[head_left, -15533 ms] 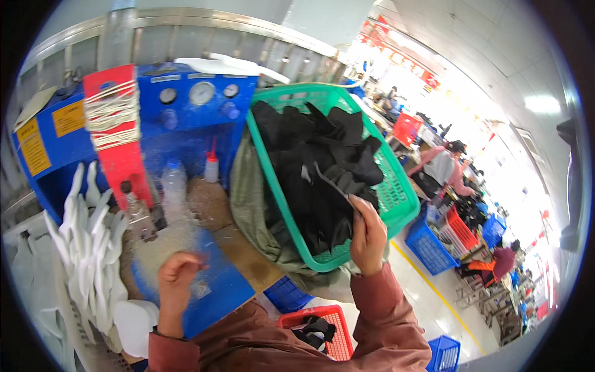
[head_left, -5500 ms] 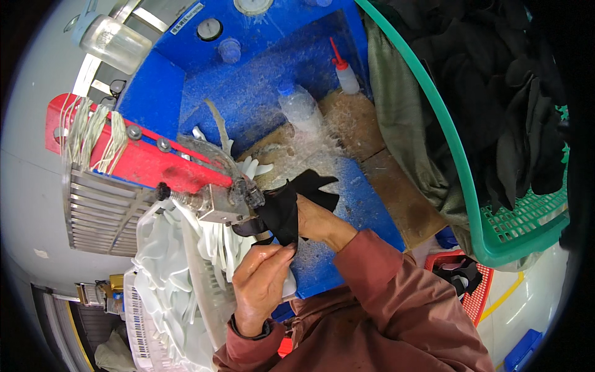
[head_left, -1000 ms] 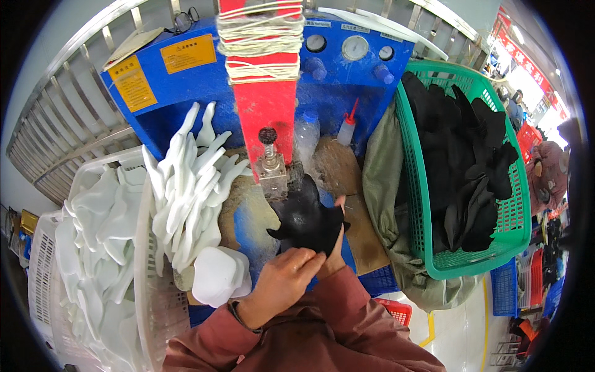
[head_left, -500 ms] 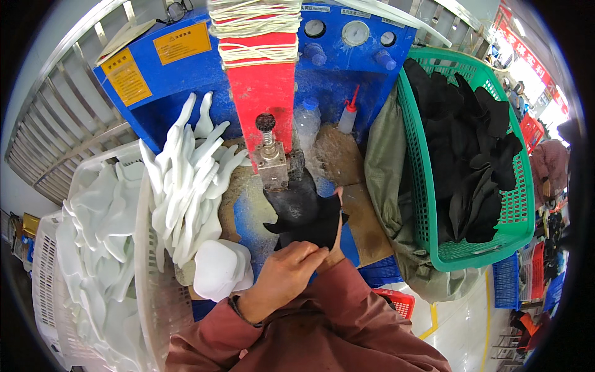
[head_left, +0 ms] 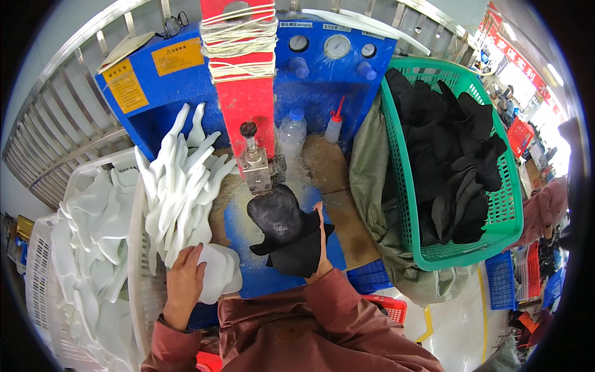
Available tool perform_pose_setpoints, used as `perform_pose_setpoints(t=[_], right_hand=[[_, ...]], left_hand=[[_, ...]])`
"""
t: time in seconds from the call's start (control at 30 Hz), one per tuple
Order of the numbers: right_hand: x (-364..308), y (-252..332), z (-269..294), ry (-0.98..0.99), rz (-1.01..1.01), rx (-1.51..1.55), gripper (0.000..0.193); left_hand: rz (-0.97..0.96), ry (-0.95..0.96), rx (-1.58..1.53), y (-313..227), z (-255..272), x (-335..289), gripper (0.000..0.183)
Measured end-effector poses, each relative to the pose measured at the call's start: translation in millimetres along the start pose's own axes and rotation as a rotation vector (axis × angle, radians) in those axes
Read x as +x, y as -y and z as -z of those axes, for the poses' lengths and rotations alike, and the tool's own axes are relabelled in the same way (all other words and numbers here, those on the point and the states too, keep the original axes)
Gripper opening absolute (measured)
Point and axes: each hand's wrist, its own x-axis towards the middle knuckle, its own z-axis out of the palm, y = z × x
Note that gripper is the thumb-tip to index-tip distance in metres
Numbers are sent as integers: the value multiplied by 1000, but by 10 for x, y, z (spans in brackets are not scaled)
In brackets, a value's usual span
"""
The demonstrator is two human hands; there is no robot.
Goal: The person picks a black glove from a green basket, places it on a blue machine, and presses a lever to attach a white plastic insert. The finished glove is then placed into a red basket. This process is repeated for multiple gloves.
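A black fabric piece with a smooth rounded upper part lies beneath the metal press head of the red machine arm. My right hand grips its right edge; the piece hides some of the fingers. My left hand is at the left side of a small stack of white moulded pads, fingers stretched forward and thumb apart. Just beyond its fingertips lies a pile of long, curved white pieces.
A white plastic basket of white pieces stands at left. On the right, a green basket holds black pieces. A clear bottle and a red-tipped squeeze bottle stand by the blue machine housing.
My left hand has let go of the black piece and moved left to the white pads. My right hand stays on the piece's right edge. The view has shifted slightly.
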Motion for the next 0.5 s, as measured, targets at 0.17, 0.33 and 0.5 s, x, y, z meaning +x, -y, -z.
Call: perform_pose_setpoints(t=[0.17, 0.33, 0.5], right_hand=[[3, -21, 78, -1, -78, 14, 78], [111, -104, 96, -92, -55, -160, 67], [120, -194, 12, -172, -47, -181, 55]], left_hand=[[34, 81, 104, 191, -265, 69, 36], [-52, 226, 132, 331, -267, 205, 32], [-149, 119, 87, 362, -331, 250, 23]])
